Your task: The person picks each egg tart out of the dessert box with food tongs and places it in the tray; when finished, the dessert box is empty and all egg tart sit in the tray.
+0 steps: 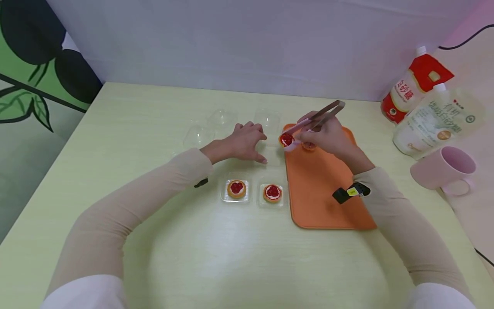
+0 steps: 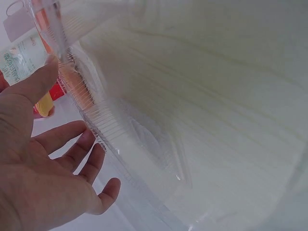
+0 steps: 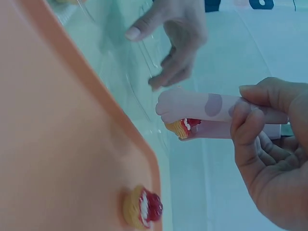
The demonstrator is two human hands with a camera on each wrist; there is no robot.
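My right hand (image 1: pixel 326 135) grips pink-tipped tongs (image 3: pixel 202 106), whose ends hold a small red-topped tart (image 1: pixel 286 140) up over the left edge of the orange tray (image 1: pixel 320 189). Another tart (image 3: pixel 143 208) sits on the tray, partly behind the hand in the head view. To the left, my left hand (image 1: pixel 245 142) is spread with thumb and fingers apart beside a clear plastic box (image 2: pixel 108 125); whether its fingertips touch the box I cannot tell. Two more tarts, a left one (image 1: pixel 236 189) and a right one (image 1: pixel 272 193), sit in clear boxes nearer the body.
Several clear domed lids, one a dome (image 1: pixel 198 136), stand left of and behind the left hand. A red sugar bag (image 1: pixel 405 92), a white pouch (image 1: pixel 436 124) and a pink mug (image 1: pixel 444 167) line the table's right side. A pale cloth wall (image 1: pixel 247 47) rises behind.
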